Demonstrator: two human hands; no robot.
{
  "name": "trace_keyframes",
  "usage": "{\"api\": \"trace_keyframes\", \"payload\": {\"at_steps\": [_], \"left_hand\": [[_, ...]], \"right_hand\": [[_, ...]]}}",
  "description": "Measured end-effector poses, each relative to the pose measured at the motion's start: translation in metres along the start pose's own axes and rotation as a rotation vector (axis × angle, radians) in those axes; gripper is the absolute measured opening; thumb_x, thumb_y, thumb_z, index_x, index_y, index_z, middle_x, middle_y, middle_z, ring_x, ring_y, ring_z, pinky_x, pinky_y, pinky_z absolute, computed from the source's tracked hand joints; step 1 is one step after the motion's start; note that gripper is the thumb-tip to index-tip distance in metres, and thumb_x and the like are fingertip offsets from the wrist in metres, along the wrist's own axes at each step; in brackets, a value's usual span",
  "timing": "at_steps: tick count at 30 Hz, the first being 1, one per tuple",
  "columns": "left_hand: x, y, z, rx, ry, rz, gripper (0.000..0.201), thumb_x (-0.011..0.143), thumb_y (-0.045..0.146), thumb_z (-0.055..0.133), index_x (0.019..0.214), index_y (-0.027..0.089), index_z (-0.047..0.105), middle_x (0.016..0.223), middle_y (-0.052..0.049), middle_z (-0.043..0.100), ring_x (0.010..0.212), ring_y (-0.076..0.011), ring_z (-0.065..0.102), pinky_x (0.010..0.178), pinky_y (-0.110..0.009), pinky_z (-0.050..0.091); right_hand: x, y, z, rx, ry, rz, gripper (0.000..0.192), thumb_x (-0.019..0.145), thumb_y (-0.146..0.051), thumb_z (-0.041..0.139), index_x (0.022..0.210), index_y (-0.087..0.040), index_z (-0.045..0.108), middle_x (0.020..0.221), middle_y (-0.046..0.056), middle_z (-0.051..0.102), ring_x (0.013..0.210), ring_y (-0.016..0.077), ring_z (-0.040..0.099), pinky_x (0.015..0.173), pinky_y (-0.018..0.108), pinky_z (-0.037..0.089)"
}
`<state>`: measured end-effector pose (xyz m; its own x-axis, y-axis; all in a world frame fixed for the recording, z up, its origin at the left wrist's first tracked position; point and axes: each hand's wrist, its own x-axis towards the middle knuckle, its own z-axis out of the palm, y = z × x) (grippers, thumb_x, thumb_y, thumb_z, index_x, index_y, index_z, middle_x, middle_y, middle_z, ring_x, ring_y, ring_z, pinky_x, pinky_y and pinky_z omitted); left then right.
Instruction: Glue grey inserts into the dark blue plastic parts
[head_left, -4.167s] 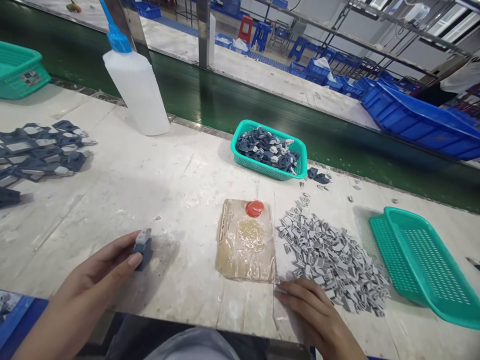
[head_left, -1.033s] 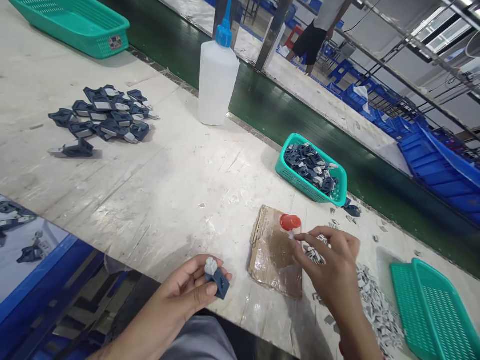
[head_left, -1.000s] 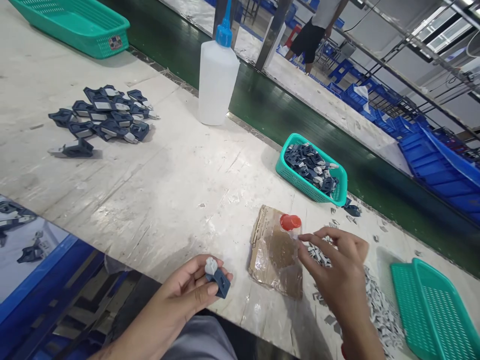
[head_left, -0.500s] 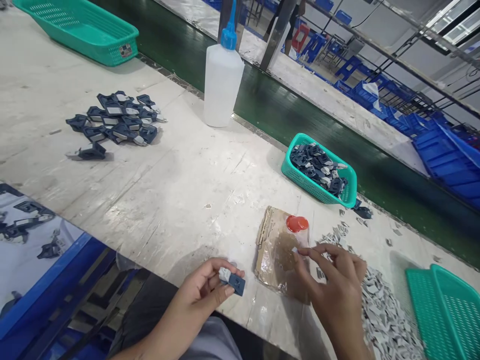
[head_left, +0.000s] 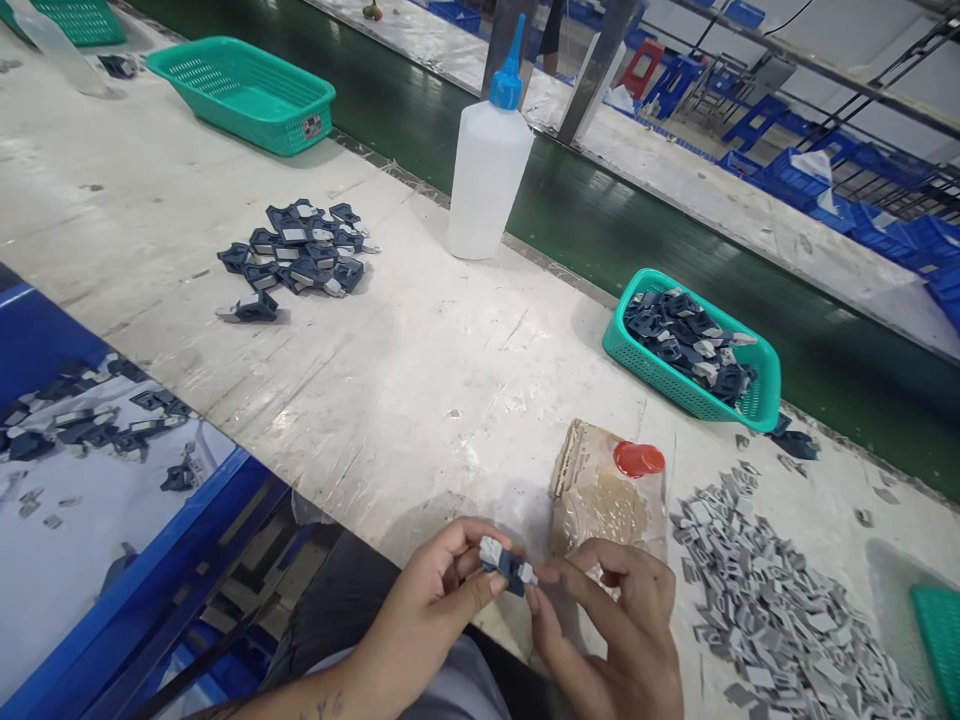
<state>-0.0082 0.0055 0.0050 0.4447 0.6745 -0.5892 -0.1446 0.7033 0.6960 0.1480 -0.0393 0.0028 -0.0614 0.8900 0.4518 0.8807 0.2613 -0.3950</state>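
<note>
My left hand (head_left: 450, 590) pinches a small dark blue plastic part (head_left: 504, 566) with a pale grey piece on its near-left end. Close against its right end, my right hand (head_left: 611, 620) has thumb and forefinger around a small light grey piece (head_left: 527, 574). That piece touches the blue part; whether it is seated in it I cannot tell. Just beyond my right hand lies a cardboard pad (head_left: 574, 490) with a wet, glossy brown patch and a red cap (head_left: 639, 459) on it. To the right spreads a heap of small grey pieces (head_left: 780, 590).
Behind the pad stands a green basket (head_left: 626, 358) filled with blue parts. A white squeeze bottle (head_left: 487, 180) with a blue nozzle stands at the back edge. Leftward are a pile of blue parts (head_left: 304, 250), a green tray (head_left: 240, 75) and a blue bin (head_left: 217, 490) below the table edge.
My right hand has moved left from the cardboard pad to the blue part, bringing the small grey piece against it. The view has turned left, so the table things sit further right.
</note>
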Motion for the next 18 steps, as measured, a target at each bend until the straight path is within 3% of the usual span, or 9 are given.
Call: {"api": "trace_keyframes", "payload": {"at_steps": [7,13,15,18], "left_hand": [[0.002,-0.007,-0.003,-0.001,-0.017,0.011,0.012,0.076,0.024,0.063,0.088,0.022,0.062,0.083,0.002,0.062,0.080,-0.0141,0.054,0.074,-0.024,0.039],[0.001,-0.004,-0.002,0.032,0.020,0.034,0.009,0.077,0.017,0.061,0.085,0.021,0.063,0.083,0.002,0.066,0.068,-0.0098,0.053,0.067,-0.020,0.040],[0.000,-0.005,-0.003,0.006,0.032,0.049,0.009,0.077,0.018,0.062,0.085,0.022,0.063,0.090,0.002,0.068,0.069,-0.0096,0.054,0.066,-0.021,0.041],[-0.002,-0.008,-0.004,-0.164,-0.004,0.085,0.010,0.073,0.021,0.068,0.082,0.023,0.064,0.096,0.001,0.070,0.090,-0.0139,0.060,0.076,-0.022,0.043]], "right_hand": [[0.002,0.000,-0.001,0.003,-0.067,-0.002,0.015,0.075,-0.021,0.063,0.090,-0.023,0.061,0.084,0.004,0.049,0.081,0.0161,0.044,0.069,0.029,0.038],[-0.004,-0.008,0.002,0.121,-0.093,-0.024,0.025,0.076,-0.011,0.058,0.098,-0.021,0.063,0.084,0.004,0.050,0.082,0.0138,0.045,0.070,0.024,0.041],[-0.011,-0.016,0.005,0.203,-0.068,0.090,0.031,0.080,-0.012,0.052,0.108,-0.023,0.061,0.086,0.004,0.049,0.081,0.0133,0.047,0.072,0.026,0.042],[-0.022,-0.030,0.010,0.411,0.074,0.443,0.030,0.084,-0.022,0.051,0.113,-0.026,0.055,0.092,0.004,0.052,0.076,0.0113,0.052,0.067,0.024,0.044]]}}
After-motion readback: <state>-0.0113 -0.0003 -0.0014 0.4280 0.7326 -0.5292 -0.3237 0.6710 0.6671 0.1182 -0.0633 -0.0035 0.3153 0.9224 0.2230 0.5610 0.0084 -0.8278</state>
